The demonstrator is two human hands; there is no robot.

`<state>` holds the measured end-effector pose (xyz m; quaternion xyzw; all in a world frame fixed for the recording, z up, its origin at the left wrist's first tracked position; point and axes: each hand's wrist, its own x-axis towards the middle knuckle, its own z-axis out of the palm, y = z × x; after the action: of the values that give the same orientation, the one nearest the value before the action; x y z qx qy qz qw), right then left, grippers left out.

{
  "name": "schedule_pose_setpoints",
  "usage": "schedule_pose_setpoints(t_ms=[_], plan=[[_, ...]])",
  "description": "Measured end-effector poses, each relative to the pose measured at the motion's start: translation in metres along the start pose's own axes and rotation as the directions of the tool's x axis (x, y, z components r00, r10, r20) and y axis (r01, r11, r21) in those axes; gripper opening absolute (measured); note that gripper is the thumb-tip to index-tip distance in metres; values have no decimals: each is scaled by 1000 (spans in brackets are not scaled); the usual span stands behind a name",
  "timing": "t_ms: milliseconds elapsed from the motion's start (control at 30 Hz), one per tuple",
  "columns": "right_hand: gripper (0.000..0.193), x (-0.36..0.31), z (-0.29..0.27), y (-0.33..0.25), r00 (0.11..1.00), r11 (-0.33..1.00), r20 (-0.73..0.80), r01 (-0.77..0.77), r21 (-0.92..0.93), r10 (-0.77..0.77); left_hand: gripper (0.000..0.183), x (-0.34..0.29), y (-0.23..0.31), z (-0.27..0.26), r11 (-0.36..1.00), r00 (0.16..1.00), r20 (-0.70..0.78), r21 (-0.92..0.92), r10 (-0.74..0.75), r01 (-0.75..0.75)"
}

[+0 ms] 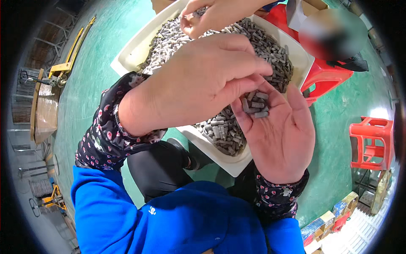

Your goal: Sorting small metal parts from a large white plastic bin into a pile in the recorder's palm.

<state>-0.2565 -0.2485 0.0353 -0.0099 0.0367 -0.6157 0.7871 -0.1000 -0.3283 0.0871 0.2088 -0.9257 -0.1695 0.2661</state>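
Note:
A white plastic tub point(131, 57) holds a heap of small grey cylindrical pieces point(220, 131), like short stubs. My right hand point(283, 131) is turned palm up over the tub's near right side. In its curled fingers lie several of the grey pieces point(256, 104). From the left, my left hand point(198, 76) reaches across the tub, back of the hand up. Its thumb and fingers are pressed together just above the pieces in my right hand; anything between those fingertips is hidden. Both forearms wear dark flowered sleeve covers.
Another person's hand point(211, 17) is over the far side of the tub, holding grey pieces. Red plastic stools stand behind the tub and at the right point(372, 142). A yellow pallet truck point(63, 67) is on the green floor at left, beside a wrapped stack point(45, 112).

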Motion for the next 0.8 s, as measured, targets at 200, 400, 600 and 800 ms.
schedule_pose_setpoints(t_ms=[200,400,600,800], plan=[[50,-4,1,-14,993,993,20,116,-11,-115,15,-14,-15,-2,998,994,101,-43,-48,53],[48,-6,0,-19,984,984,23,176,-14,-175,20,-32,-20,0,983,918,362,135,-162,121],[48,-4,0,-11,987,987,16,159,-5,-159,25,-34,-6,4,945,895,398,319,-202,71],[49,-4,1,-11,985,984,30,173,-39,-172,24,-38,-3,5,941,897,379,321,-227,102]])
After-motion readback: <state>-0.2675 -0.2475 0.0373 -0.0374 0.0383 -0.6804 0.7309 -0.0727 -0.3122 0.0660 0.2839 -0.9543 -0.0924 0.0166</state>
